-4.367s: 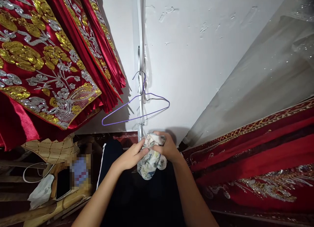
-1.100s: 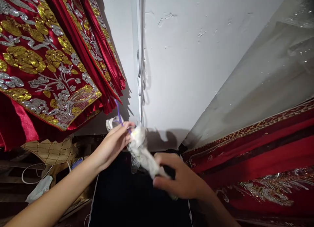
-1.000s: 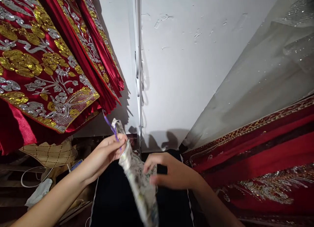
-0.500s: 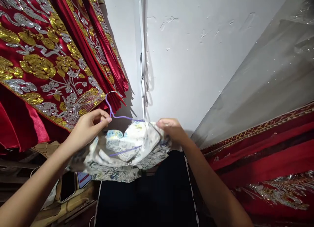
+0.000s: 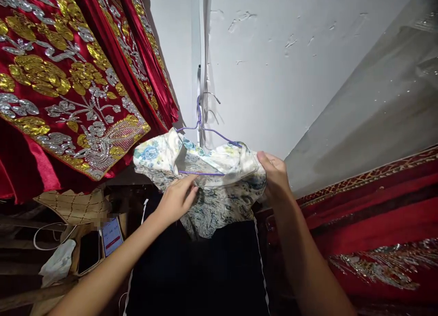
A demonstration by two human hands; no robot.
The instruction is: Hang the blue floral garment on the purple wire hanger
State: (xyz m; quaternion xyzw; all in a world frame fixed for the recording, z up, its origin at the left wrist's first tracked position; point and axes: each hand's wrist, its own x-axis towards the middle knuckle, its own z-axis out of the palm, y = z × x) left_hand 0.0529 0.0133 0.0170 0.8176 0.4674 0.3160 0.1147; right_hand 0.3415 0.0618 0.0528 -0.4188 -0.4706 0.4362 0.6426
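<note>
A floral white and blue garment (image 5: 212, 206) hangs on a purple wire hanger (image 5: 219, 134), its hook pointing up and to the right. Both shoulders of the hanger are inside the garment, and its lower bar shows through the neck opening. My right hand (image 5: 276, 174) grips the garment's right shoulder, thumb on top. At the front of the neckline, my left hand (image 5: 177, 198) has thumb and fingers bent close together against the cloth; whatever lies between them is too small to make out.
Red cloth with gold and silver sequins (image 5: 92, 101) hangs at the left. Red fabric (image 5: 376, 215) and sheer grey fabric (image 5: 369, 106) are at the right. Phones (image 5: 112, 236) lie at lower left. A white wall (image 5: 260, 79) stands ahead.
My left hand has left the hanger's neck and moved down to the neckline. The garment now spreads over both hanger shoulders. My right hand has shifted right with it.
</note>
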